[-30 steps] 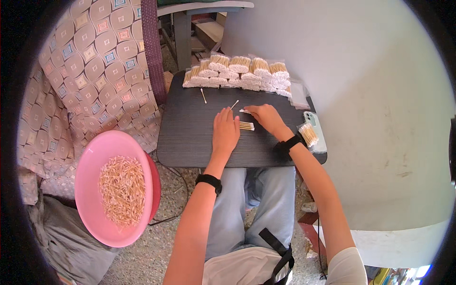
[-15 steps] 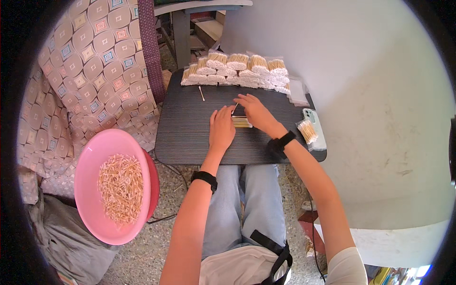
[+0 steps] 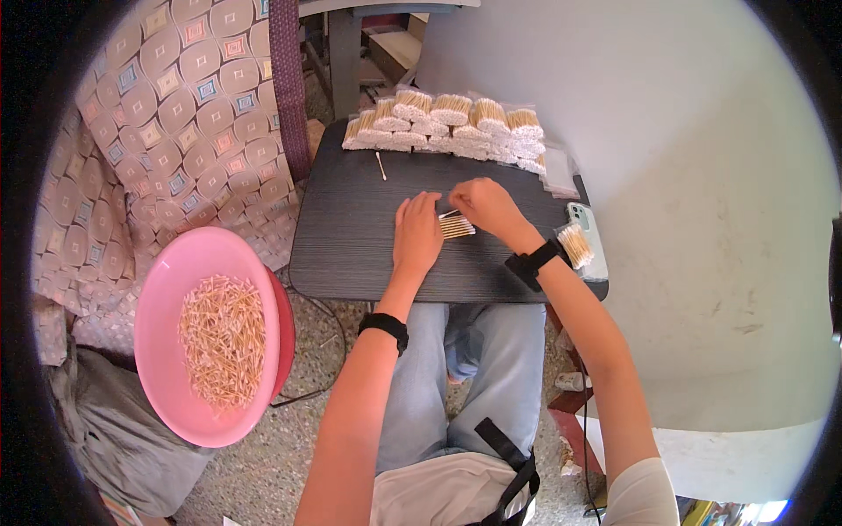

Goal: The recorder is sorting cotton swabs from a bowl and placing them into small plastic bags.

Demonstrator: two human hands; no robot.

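A row of cotton swabs point(image 3: 457, 229) lies side by side on the dark table, between my two hands. Flat against the row's left ends rests my left hand point(image 3: 418, 231), its fingers stretched forward and holding nothing that I can see. My right hand point(image 3: 488, 209) is over the row's far right side with curled fingers. At its fingertips a single swab lies slanted, just beyond the row; the fingers appear pinched on it, though they partly hide it. One loose cotton swab point(image 3: 381, 166) sits farther off to the left.
Filled bags of swabs point(image 3: 452, 110) are stacked along the table's far edge, beside flat clear bags point(image 3: 560, 171). A phone point(image 3: 589, 235) and another swab bundle point(image 3: 575, 245) lie at the right edge. At left stands a pink basin point(image 3: 154, 351) of loose swabs. A wall rises on the right.
My right hand has turned and its fingers have curled closer together beside the row. The swab that stood raised between the hands is now lower. The whole view has shifted slightly.
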